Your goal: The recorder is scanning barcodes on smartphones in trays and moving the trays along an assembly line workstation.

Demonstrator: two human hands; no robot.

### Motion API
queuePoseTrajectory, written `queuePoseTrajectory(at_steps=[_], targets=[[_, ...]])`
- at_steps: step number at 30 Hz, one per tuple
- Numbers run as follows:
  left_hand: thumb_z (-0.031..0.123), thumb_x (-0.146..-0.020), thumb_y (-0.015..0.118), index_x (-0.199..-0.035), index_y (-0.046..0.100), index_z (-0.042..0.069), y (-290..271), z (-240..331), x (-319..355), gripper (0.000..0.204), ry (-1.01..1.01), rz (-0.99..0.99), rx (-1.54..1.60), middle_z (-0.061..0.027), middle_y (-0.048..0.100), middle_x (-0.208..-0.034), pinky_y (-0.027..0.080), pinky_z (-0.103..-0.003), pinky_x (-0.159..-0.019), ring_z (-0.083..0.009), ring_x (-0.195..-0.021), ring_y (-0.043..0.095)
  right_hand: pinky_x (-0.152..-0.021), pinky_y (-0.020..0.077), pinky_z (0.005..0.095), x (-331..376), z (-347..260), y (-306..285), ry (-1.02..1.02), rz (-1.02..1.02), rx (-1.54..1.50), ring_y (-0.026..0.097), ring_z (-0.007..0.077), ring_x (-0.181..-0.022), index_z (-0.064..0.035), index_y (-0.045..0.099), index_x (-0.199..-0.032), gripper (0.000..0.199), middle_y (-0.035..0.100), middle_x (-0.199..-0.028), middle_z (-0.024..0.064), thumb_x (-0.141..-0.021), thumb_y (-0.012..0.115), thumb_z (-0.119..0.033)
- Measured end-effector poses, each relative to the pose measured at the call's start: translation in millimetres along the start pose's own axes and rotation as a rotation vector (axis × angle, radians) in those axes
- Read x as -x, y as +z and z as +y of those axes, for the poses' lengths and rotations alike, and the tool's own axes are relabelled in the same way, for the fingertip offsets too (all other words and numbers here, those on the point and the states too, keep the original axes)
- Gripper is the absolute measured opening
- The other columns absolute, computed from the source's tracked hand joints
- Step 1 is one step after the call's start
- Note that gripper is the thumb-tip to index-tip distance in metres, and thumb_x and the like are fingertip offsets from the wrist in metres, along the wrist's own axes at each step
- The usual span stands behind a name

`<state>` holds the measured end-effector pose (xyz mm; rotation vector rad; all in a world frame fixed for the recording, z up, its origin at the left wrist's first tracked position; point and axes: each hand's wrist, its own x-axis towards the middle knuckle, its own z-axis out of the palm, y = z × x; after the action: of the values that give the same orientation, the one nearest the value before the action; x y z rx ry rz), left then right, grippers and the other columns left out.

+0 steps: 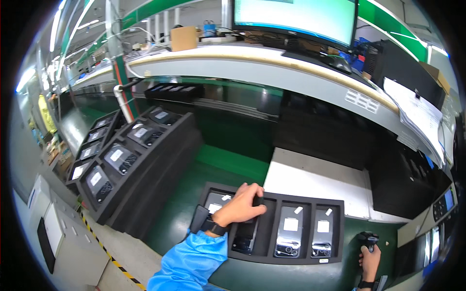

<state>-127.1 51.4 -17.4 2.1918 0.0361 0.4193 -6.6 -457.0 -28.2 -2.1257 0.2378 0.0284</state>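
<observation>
Holding a black handheld device (367, 238) with my right hand (370, 261) wrapped round its grip, I curl my left hand (241, 205) over the foam tray (338, 230) on the green table (276, 278); I cannot tell whether it pinches the dark phone (244, 238) slotted there. 2 labelled phones (290, 235) lie rightward.

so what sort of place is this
Probably an electronics factory: black foam trays hold smartphones, the right hand grips what looks like a barcode scanner, and a monitor stands above.

A lit monitor (296, 18) and cardboard box (184, 39) share a shelf (218, 67).
</observation>
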Motion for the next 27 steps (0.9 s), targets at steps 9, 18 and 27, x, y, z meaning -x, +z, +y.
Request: queuePoseTrajectory(at_steps=[9, 18, 27], targets=[[0.019, -0.081, 0.072, -0.100, 0.045, 0.006, 19, 1, -8, 0.036, 0.034, 0.015, 0.029, -0.0133, 0.058, -0.109, 0.041, -0.042, -0.097, -0.0345, -0.103, 0.050, -0.051, 0.0479, 0.0241, 25, -15, -23, -0.044, -0.056, 0.112, 0.061, 0.0115, -0.058, 0.0049, 0.068, -0.118, 0.035, 0.071, -0.081, 0.0070, -0.099, 0.068, -0.024], [0.019, -0.082, 0.072, -0.100, 0.044, 0.006, 9, 5, -9, 0.036, -0.010, -0.043, -0.005, -0.0158, 0.059, -0.122, 0.039, -0.044, -0.105, -0.0361, -0.116, 0.050, -0.050, 0.0470, 0.0253, 13, -8, -19, -0.050, -0.047, 0.103, 0.061, 0.0117, -0.057, 0.0054, 0.068, -0.111, 0.035, 0.070, -0.076, 0.0066, -0.098, 0.070, -0.027], [0.018, -0.078, 0.074, -0.098, 0.046, 0.006, 7, 1, -11, 0.036, -0.006, -0.045, 0.040, -0.0164, 0.061, -0.125, 0.039, -0.044, -0.108, -0.0371, -0.122, 0.053, -0.050, 0.0475, 0.0255, 15, -10, -19, -0.079, -0.053, 0.077, 0.060, 0.0127, -0.057, 0.0065, 0.067, -0.111, 0.033, 0.070, -0.077, 0.0079, -0.099, 0.070, -0.025]])
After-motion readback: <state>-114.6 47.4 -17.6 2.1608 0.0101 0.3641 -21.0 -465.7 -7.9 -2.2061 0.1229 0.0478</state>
